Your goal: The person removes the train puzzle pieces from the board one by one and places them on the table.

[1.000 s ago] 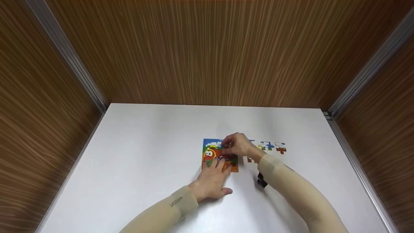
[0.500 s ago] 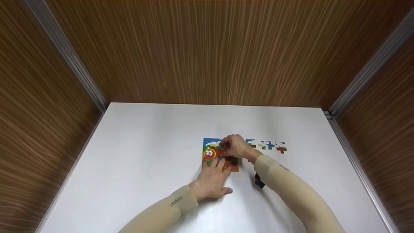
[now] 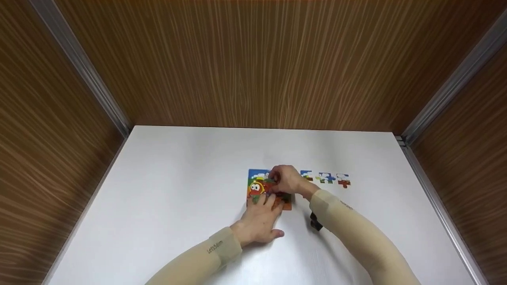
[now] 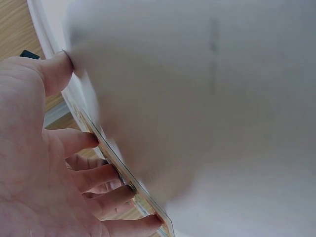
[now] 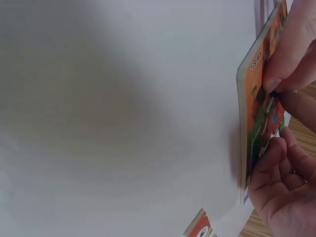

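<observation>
A small jigsaw puzzle board [image 3: 257, 174] with a bright cartoon picture lies on the white table. My left hand [image 3: 259, 219] rests on its lower part, fingers straight and spread, thumb out to the side on the table. In the left wrist view, the fingertips of that hand touch the board's face [image 4: 143, 205]. Over the board's right half, my right hand [image 3: 289, 180] has thumb and fingers curled together in a pinch. A puzzle piece [image 5: 276, 116] seems to be at its fingertips in the right wrist view; the fingers cover most of it.
Several loose puzzle pieces lie right of the board, among them a blue-and-white one [image 3: 326, 177] and a red-and-white one [image 3: 343, 180]. Another loose piece [image 5: 201, 226] shows in the right wrist view. Wood-grain panels [image 3: 253, 67] wall the table's back and sides.
My right hand has shifted slightly left and down over the board, uncovering a loose piece beside it. The left hand stays in place.
</observation>
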### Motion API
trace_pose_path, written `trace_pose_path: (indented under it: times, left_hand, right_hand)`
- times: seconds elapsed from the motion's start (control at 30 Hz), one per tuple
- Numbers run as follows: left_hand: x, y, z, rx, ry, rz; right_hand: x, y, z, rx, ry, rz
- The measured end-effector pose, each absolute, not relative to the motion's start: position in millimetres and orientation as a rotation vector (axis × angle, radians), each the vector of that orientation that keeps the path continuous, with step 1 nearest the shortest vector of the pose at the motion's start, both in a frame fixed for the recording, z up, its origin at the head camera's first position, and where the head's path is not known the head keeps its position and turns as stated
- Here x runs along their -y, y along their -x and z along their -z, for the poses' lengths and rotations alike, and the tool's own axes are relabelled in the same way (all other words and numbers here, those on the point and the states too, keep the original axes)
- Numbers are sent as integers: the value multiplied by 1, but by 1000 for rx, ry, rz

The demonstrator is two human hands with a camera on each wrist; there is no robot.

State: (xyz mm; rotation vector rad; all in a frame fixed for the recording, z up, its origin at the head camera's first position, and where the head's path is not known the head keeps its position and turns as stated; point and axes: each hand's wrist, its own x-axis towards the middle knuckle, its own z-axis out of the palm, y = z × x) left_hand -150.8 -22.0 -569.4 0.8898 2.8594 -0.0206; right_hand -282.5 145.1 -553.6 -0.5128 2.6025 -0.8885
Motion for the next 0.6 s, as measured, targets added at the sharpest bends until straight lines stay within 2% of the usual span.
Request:
trace_pose_path:
  times: [0.2,0.6]
  left_hand:
    - [22,151,571,-2862,-894,23]
    - [22,152,570,-2828,-869,-35]
  right_hand:
    - [-148,284,554,-2567,530,979]
    - [-151,286,555,-2410,324,1297]
